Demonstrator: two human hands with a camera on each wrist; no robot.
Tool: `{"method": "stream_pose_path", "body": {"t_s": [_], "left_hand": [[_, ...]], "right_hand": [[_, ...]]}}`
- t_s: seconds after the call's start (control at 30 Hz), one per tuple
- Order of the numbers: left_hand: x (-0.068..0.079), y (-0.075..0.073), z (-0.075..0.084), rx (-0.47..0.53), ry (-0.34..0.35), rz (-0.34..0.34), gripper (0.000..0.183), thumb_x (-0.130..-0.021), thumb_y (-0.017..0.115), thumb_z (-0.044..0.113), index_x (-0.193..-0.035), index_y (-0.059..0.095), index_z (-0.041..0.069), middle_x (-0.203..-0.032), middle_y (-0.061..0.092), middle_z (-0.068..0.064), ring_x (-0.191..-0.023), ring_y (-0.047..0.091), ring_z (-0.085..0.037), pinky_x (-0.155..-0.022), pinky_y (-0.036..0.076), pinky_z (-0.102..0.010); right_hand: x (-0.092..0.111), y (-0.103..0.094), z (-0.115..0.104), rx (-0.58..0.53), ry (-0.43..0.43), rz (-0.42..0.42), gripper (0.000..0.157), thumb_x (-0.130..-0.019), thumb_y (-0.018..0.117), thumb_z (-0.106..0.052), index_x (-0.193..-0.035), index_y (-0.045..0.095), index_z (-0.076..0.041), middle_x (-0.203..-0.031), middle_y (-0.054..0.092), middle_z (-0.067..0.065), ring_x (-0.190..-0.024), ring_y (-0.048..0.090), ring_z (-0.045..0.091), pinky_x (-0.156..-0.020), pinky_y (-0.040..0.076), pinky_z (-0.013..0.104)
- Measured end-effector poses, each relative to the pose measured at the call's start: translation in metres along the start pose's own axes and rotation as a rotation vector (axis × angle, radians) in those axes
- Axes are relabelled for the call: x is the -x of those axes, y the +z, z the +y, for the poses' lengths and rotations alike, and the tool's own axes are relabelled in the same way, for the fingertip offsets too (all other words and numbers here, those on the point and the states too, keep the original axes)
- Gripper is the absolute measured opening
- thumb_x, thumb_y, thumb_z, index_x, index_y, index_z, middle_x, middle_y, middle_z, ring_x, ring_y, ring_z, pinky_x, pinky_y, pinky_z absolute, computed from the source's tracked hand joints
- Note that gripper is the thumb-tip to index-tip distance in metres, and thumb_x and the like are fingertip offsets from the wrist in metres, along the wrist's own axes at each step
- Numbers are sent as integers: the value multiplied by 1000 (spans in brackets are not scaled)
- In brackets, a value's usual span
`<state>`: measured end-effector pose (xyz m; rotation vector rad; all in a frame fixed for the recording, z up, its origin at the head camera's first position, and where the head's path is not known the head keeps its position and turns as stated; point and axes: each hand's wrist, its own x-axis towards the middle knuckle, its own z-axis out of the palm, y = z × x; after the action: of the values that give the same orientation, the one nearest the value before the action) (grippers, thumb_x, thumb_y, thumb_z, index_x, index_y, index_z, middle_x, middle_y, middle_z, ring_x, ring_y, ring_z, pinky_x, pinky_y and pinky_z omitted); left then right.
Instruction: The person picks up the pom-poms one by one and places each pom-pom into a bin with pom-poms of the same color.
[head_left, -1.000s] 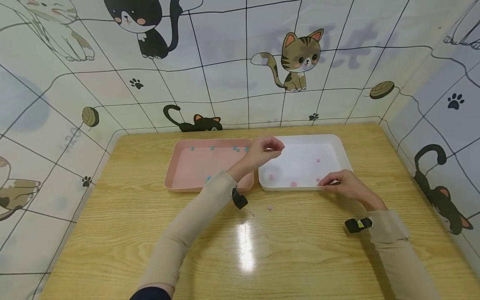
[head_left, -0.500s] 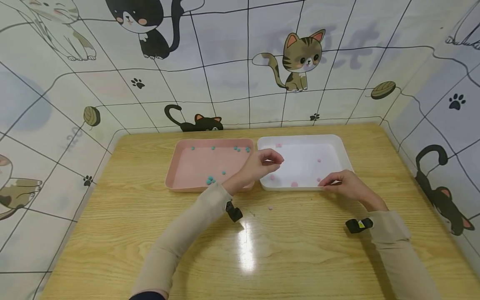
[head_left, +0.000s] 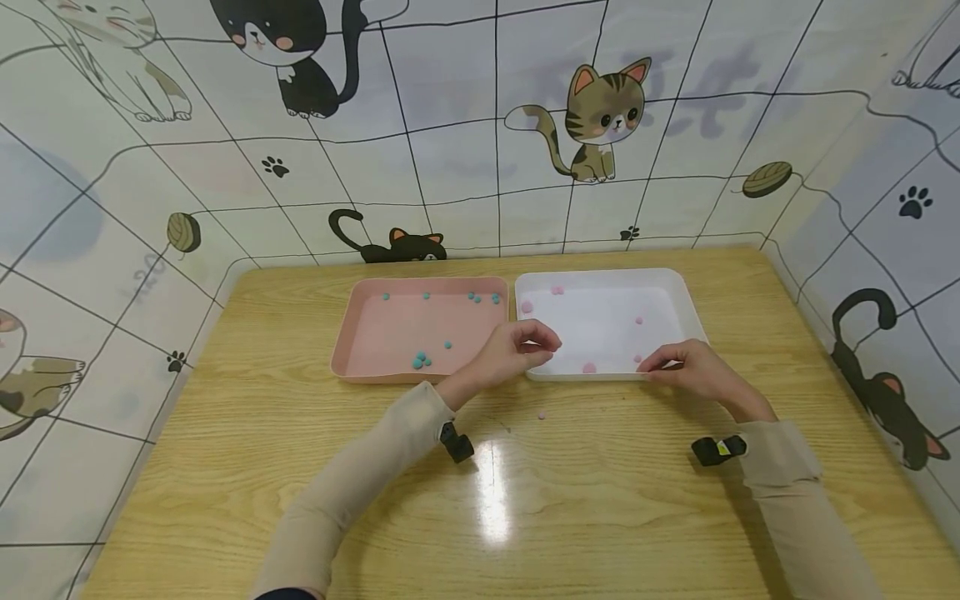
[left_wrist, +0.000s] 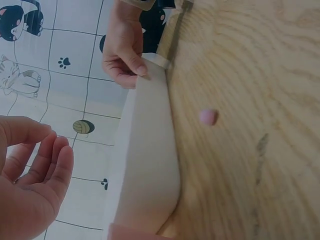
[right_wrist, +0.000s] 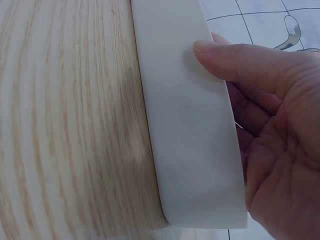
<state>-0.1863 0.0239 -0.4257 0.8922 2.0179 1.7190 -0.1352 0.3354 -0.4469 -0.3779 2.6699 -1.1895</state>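
My left hand [head_left: 513, 352] hovers over the left front corner of the white tray [head_left: 603, 321], its fingers loosely bent. In the left wrist view the thumb and fingertips come close together, and nothing shows between them. With thumb outside and fingers inside, my right hand [right_wrist: 287, 95] grips the tray's front wall [right_wrist: 192, 130]. Several small pink balls lie in the white tray, among them one pink ball [head_left: 527, 307] near its left wall. Another pink ball [left_wrist: 208, 117] lies on the wooden table [head_left: 585, 500], just in front of the tray.
The pink tray [head_left: 390, 333] stands directly left of the white one, with several teal balls [head_left: 420, 360] along its back and front. Cat-patterned walls [head_left: 457, 175] close off the table at the back and both sides.
My left hand has moved toward me from the back of the white tray to its front left corner, uncovering pink balls at the back left. The right hand keeps its hold.
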Motion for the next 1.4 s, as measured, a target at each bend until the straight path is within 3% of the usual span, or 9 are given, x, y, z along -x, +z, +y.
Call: {"method": "stream_pose_path", "body": {"t_s": [0.23,0.37,0.63,0.73,0.97,1.4], "left_hand": [[11,5,-8,6,6,-41,11,-86,59,-8,-97,63,-9,-96,62,-20,-88,60,-15,-80,53,-28],[19,10,-13,-3,19,-67,11,-85,59,-11,-95,62,-11,-95,62,-25,-89,61,-22,-81,53,-31],[30,18,-22,-28,17,-141,13,-82,59,-16,-95,61,-12,-94,63,-28,-91,62,-38,-80,53,-23],[32,21,-25,-35,-6,-168,14,-82,59,-15,-95,62,-11,-95,63,-27,-88,63,-35,-78,53,-23],[34,25,-33,-140,-23,-241,16,-80,63,-13,-95,64,-7,-96,66,-19,-87,63,-15,-78,52,-19],[35,32,-43,-279,-8,-276,27,-76,52,-19,-95,65,-4,-95,66,-12,-88,59,-9,-74,48,-15]], "right_hand": [[0,0,0,-12,1,-2,10,-83,66,2,-90,72,-2,-95,68,13,-85,57,2,-68,49,18],[-1,0,1,-10,0,0,10,-83,66,2,-90,72,-2,-95,68,13,-85,57,1,-68,49,18],[-1,0,1,-5,-5,7,8,-83,68,-1,-90,73,-2,-92,68,11,-84,57,2,-69,49,17],[-1,0,1,-3,-3,7,8,-83,68,-1,-90,73,-2,-93,68,11,-85,57,2,-68,49,17],[-1,0,1,-4,1,4,9,-83,68,-1,-90,73,-2,-94,68,12,-86,57,3,-69,49,17],[-2,1,6,-3,-21,12,9,-83,68,1,-90,73,-1,-92,68,11,-85,56,0,-69,49,17]]}}
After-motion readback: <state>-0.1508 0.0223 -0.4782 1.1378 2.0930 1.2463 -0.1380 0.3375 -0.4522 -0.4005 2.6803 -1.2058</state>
